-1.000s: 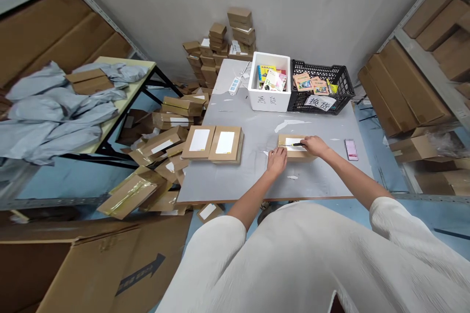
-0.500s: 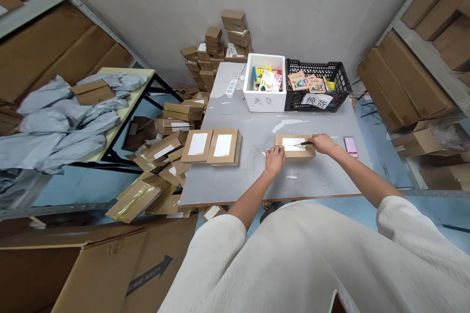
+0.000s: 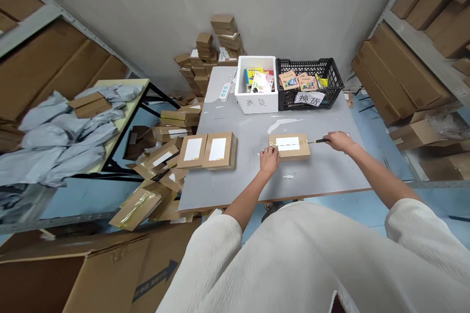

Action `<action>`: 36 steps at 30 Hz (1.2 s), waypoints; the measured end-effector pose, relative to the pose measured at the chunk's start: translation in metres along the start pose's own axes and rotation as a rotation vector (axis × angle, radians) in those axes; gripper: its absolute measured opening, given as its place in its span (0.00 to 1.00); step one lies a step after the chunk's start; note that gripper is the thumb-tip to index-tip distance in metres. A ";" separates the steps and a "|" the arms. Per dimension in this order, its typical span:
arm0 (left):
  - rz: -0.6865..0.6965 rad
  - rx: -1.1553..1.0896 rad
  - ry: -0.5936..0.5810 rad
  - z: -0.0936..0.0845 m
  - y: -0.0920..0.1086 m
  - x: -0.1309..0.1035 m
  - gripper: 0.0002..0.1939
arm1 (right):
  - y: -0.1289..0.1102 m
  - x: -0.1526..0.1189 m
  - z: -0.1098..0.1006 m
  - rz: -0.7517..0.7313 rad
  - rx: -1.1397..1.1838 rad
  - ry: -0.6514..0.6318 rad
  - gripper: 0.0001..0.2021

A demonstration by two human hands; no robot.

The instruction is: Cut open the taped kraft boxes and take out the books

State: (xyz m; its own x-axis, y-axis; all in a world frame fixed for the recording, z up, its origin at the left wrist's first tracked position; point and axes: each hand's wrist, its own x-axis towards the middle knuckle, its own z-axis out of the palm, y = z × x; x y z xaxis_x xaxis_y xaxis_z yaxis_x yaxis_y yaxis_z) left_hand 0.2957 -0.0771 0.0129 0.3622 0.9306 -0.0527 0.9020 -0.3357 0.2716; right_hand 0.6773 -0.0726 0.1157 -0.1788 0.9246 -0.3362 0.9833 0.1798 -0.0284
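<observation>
Packing room, heaped cartons, grey mailer bags, laden shelving

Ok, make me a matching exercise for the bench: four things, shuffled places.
1. left hand
2. cutter
3. black crate
4. power strip

A. in the right hand
B. on the table, left of the white bin
C. at the left end of the labelled carton
D. just right of the white bin

Pairs: 1-C, 2-A, 3-D, 4-B
</observation>
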 end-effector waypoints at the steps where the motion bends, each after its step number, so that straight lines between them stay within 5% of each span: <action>1: -0.010 0.002 0.002 0.000 0.001 0.001 0.23 | 0.003 -0.002 0.001 0.007 0.003 0.001 0.15; 5: -0.037 0.004 0.007 -0.001 0.006 0.005 0.21 | 0.018 -0.009 0.010 0.063 0.054 0.005 0.16; 9: 0.077 -0.025 -0.001 -0.001 0.021 0.020 0.21 | 0.022 -0.016 0.023 0.117 0.174 0.039 0.17; 13: 0.230 -0.027 -0.118 0.002 0.046 0.045 0.25 | 0.014 -0.021 0.037 0.131 0.281 0.050 0.18; 19: 0.242 0.105 -0.289 0.004 0.066 0.069 0.27 | 0.009 -0.021 0.048 0.116 0.399 0.059 0.19; 28: 0.277 0.113 -0.259 0.004 0.047 0.057 0.32 | 0.010 -0.005 0.062 0.017 0.492 0.042 0.20; 36: 0.268 0.066 -0.294 -0.009 0.014 0.046 0.33 | -0.016 0.020 0.064 -0.090 0.496 -0.009 0.19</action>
State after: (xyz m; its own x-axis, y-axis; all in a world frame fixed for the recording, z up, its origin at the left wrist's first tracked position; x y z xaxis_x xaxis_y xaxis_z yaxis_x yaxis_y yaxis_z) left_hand 0.3233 -0.0374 0.0235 0.6298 0.7306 -0.2639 0.7761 -0.5783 0.2514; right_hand 0.6599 -0.0780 0.0492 -0.2659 0.9093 -0.3201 0.8621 0.0757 -0.5010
